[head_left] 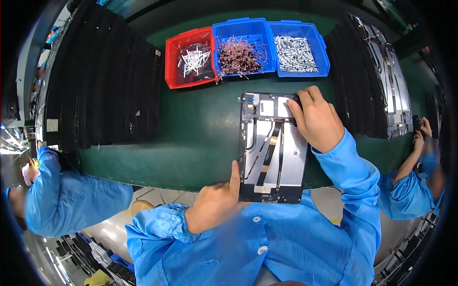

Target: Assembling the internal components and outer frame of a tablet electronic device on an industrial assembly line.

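An opened tablet (286,162) lies upright in front of me, its inside facing up: silver plates, black flat cables and a dark frame. My right hand (318,119) is closed on its upper right corner, thumb on the face near a white square part and fingers over the far edge. My left hand (217,202) grips the lower left corner, with the index finger stretched along the left edge and the thumb at the near edge. The lower end of the tablet overhangs the near edge of the green table (200,128).
Beyond the tablet stand a red bin (168,64) of white strips, a blue bin (243,25) of thin reddish-brown parts and another blue bin (286,27) of silvery pieces. Tall black stacks (105,81) rise at left; more tablets (391,81) stack at right. Co-workers (71,200) sit on both sides.
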